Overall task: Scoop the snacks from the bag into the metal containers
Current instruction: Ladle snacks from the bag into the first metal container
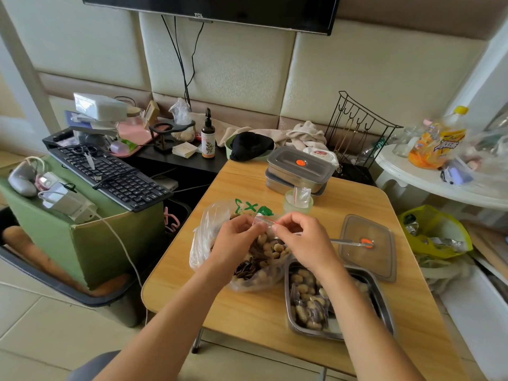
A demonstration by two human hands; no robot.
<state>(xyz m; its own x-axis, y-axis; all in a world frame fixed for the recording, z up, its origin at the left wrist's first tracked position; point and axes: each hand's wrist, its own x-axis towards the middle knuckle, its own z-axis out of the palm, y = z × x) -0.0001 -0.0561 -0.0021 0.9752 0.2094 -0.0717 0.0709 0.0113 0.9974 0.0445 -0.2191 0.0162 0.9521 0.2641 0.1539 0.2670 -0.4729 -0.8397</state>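
The big bag of snacks (204,235) lies open on the table (247,312), just beside the open metal container (385,306), so the snacks have a short trip. Your left hand (236,239) and right hand (301,239) each pinch the top of a little clear bag (264,220) above it (maybe to pull it open). The lid (357,261) waits nearby.

The top edge cuts off the television (211,9). Our left hand (236,239) and right hand (301,239) cover the mouth of the snack bag (203,237). We cannot tell what the small clear bag (265,221) pinched between them holds. Lower right, our right forearm (354,312) hides the middle of the open metal container (310,334).
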